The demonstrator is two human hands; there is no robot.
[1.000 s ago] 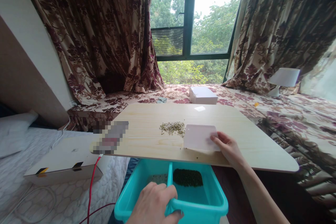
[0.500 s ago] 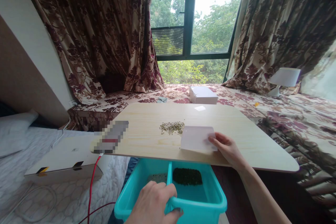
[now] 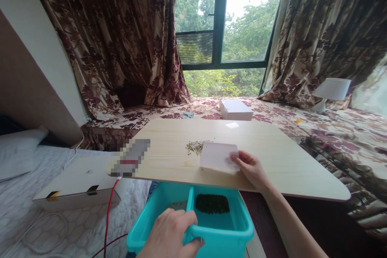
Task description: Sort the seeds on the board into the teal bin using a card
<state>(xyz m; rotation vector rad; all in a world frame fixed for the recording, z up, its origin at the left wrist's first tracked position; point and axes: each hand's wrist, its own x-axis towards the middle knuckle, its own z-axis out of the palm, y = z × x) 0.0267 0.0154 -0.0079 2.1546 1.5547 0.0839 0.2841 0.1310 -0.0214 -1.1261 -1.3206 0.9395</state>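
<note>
A thin, pale translucent card [image 3: 218, 156] is pinched at its right edge by my right hand [image 3: 249, 166], low over the wooden board. Just left of the card, and partly behind it, lies a scatter of small greenish-brown grains [image 3: 194, 147]. My left hand [image 3: 173, 231] grips the near rim of a turquoise two-compartment tub [image 3: 223, 231], at the divider. Dark green grains [image 3: 212, 203] are heaped in the tub's right compartment. A thin layer of greyish grains [image 3: 178, 204] shows in the left one, partly covered by my hand.
The light wooden board [image 3: 169, 165] overhangs the tub's far side. A pixelated device [image 3: 131, 159] with a red cable [image 3: 109, 217] lies at the board's left end. A white box [image 3: 75, 185] rests on the bed; another box [image 3: 236, 109] and a lamp [image 3: 332, 90] stand behind.
My right hand has moved the card left, and it now hides more of the scattered grains. The tub, with my left hand on it, has shifted slightly left in view.
</note>
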